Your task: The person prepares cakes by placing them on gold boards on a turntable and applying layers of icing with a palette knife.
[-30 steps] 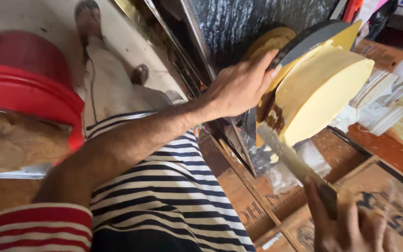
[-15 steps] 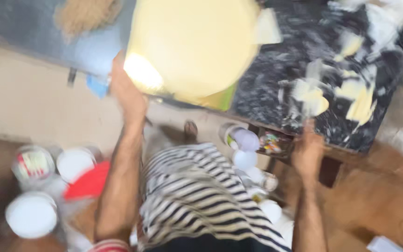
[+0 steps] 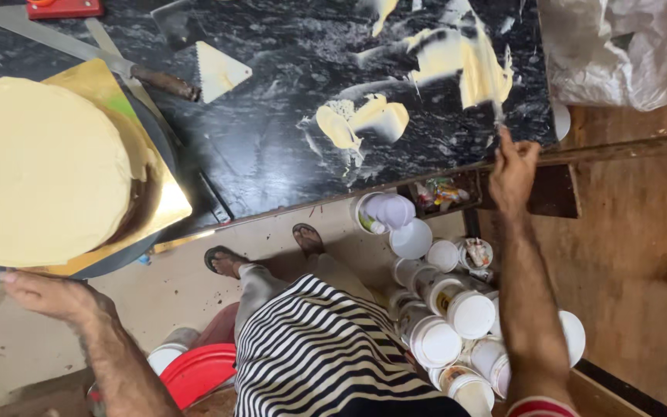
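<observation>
Counter [image 3: 287, 147], black marbled slab, carries everything and is streaked with cream [image 3: 457, 62] toward its far right edge, likely scraped off there to clean a blade. Cake [image 3: 36, 170], round and coated pale yellow, sits at the counter's near left edge on a gold board [image 3: 165, 202] over a dark turntable [image 3: 117, 259], overhanging the edge slightly, so its side is easy to reach. Plastic sheet [image 3: 619, 46] lies bunched off the far right corner. Tubs [image 3: 441, 324], white-lidded, crowd the floor under the near right edge, beside a red bucket [image 3: 198, 371], within arm's reach. Long knife [image 3: 79, 50] lies along the far left edge, wooden handle pointing inward, with a white toothed scraper [image 3: 221, 71] just beside the handle, both parked close to the cake. Left hand [image 3: 48, 293] hovers just below the turntable rim, palm down, fingers together and extended, not touching anything I can confirm; looks placed to spin or steady the turntable. Right hand [image 3: 512, 171] is at the near right edge, fingers curled in a fist around a thin upright tool [image 3: 497, 116], probably a spatula, its tip in the cream streaks; blade detail too small to tell.
</observation>
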